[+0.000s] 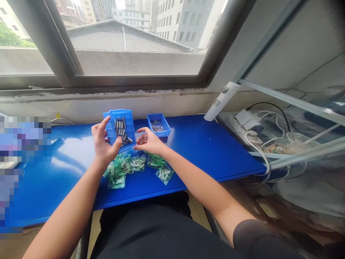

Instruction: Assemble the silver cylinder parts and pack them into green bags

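My left hand (104,142) grips a blue plastic bin (129,124) by its left side, thumb over the front rim. The bin is tilted up so that its inside faces me. In it lie short dark and silvery metal pieces (120,127), some in neat rows and others loose lower down. My right hand (148,141) is at the bin's lower right corner, fingers curved and apart from the thumb; whether the thumb touches the rim I cannot tell. Below both hands, small green-tinted clear bags (121,167) of silvery metal pieces lie on the blue table (199,158).
A second blue bin (163,133) with thin metal pins stands behind my right hand. At the back right is a white tumbler (222,100). Farther right, a power strip (246,129) with chargers and cables lies by a metal shelf frame (296,99). The window (134,81) is behind the table.
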`<state>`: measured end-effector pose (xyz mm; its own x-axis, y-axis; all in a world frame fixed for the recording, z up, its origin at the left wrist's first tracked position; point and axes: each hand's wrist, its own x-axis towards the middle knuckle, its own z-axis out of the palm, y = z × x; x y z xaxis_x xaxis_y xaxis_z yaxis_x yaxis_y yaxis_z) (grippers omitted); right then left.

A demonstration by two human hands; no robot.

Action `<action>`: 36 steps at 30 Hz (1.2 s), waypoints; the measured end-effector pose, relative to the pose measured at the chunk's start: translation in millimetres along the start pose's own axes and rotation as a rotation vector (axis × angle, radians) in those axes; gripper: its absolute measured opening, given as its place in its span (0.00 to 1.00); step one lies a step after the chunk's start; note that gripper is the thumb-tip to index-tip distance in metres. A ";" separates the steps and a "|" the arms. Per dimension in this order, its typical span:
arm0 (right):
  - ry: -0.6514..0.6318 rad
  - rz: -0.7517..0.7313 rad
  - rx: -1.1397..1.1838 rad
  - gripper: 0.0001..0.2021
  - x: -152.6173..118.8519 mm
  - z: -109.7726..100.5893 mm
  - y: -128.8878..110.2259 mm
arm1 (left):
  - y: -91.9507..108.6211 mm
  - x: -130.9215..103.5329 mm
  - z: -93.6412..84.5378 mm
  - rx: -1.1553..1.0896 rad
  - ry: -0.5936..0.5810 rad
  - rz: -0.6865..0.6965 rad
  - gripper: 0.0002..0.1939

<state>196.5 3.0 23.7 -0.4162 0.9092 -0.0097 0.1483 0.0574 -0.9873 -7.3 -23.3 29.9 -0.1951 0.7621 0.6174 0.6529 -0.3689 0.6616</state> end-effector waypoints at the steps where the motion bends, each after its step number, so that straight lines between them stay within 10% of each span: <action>1: -0.023 0.079 0.115 0.31 0.1 1.9 -1.1 | -0.1 -0.3 -0.6 0.013 0.012 0.029 0.39; 12: -0.038 0.376 0.493 0.13 -2.6 1.8 -16.1 | 4.6 -7.0 5.9 0.173 -0.022 0.195 0.39; 29: 0.001 0.423 0.555 0.12 -0.7 7.8 -13.7 | -0.4 -8.2 10.0 0.199 -0.043 0.246 0.36; 36: -0.009 0.395 0.621 0.10 -0.3 8.9 -12.1 | -0.4 -10.4 13.4 0.232 0.029 0.503 0.32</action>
<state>186.9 -1.7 34.2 -0.4449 0.8101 -0.3818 -0.2457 -0.5204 -0.8178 4.3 -24.0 17.5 0.1643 0.5058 0.8469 0.8141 -0.5543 0.1731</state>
